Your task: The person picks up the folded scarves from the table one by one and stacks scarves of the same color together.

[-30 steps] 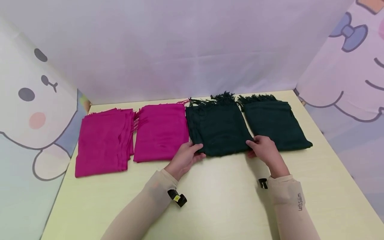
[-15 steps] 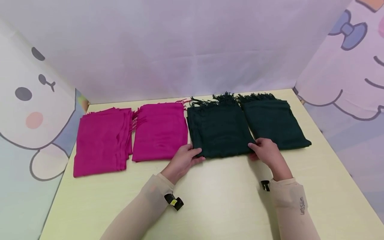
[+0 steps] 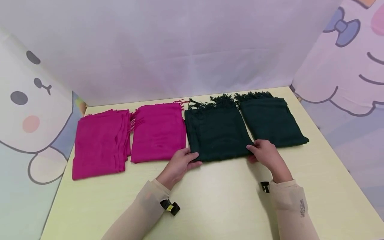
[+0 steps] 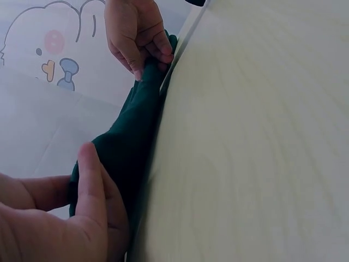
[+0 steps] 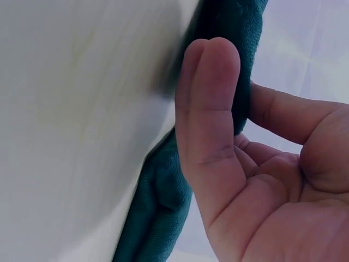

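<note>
Between a magenta pair and another green one lies a folded dark green scarf (image 3: 219,133), its fringe pointing to the back wall. My left hand (image 3: 180,165) pinches its near left corner, thumb on top and fingers below. At the near right corner my right hand (image 3: 267,155) grips the same scarf in a similar way. Seen from the left wrist, the scarf's front edge (image 4: 128,120) runs between both hands as a thick fold close to the table. The right wrist view has that hand's fingers (image 5: 210,109) under the fold and the thumb (image 5: 283,112) on the other side.
A second green scarf (image 3: 273,121) lies right beside the held one. Two folded magenta scarves, one in the middle left (image 3: 159,133) and one at the far left (image 3: 97,146), complete the row. The pale table (image 3: 225,200) meets a white cloth wall (image 3: 186,50) behind.
The held green scarf has come slightly nearer to me, with both hands keeping their corners. The head view has shifted a little. The other scarves keep their places.
</note>
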Demonstrator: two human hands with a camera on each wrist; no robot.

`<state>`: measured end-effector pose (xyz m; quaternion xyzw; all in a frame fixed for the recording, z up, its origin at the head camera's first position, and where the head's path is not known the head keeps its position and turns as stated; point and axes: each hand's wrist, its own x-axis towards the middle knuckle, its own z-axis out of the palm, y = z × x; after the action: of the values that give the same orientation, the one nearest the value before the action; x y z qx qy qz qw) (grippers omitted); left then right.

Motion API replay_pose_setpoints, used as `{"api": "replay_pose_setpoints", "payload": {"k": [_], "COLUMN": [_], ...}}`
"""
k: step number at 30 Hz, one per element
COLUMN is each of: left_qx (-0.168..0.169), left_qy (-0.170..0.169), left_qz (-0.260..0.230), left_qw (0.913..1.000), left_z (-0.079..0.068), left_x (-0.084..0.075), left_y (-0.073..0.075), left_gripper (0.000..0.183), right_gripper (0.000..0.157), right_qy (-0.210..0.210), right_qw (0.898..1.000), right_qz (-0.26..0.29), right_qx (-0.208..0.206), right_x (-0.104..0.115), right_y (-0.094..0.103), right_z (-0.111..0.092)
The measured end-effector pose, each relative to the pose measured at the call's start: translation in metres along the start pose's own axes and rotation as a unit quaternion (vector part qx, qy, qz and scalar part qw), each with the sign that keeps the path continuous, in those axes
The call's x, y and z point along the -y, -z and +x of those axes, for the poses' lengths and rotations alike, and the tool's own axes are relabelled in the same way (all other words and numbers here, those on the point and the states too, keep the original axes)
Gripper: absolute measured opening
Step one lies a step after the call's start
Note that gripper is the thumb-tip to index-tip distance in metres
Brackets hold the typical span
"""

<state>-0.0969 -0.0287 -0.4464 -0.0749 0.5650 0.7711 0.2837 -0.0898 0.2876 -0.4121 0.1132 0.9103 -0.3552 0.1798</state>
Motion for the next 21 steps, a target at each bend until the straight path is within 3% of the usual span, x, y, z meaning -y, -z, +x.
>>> {"api": "replay_pose_setpoints", "payload": {"k": [9,16,21], "left_qx": [-0.016,-0.037,-0.016], "left_qy": [0.003,-0.013,-0.043], "left_qz": [0.029,0.100,0.117], "left_qw": [0.9994,0.9942,0.9921], "left_z": [-0.005,-0.013,-0.013], "left_x": [0.003,-0.002,-0.008], "left_y": [0.004,0.001,-0.007], "left_gripper": [0.025,0.043,0.038], "right_gripper": [0.039,0.050,0.053], "right_qy": [0.001,-0.016,-0.023], "right_qw": [1.000,0.999,0.998], "right_qz": [0.003,-0.018,-0.019], "right_qx": [0.010,-0.041,-0.058], "right_x": [0.004,0.005,0.000], "right_y": [0.001,0.016,0.026], "right_z": [-0.006,-0.017,-0.021]}}
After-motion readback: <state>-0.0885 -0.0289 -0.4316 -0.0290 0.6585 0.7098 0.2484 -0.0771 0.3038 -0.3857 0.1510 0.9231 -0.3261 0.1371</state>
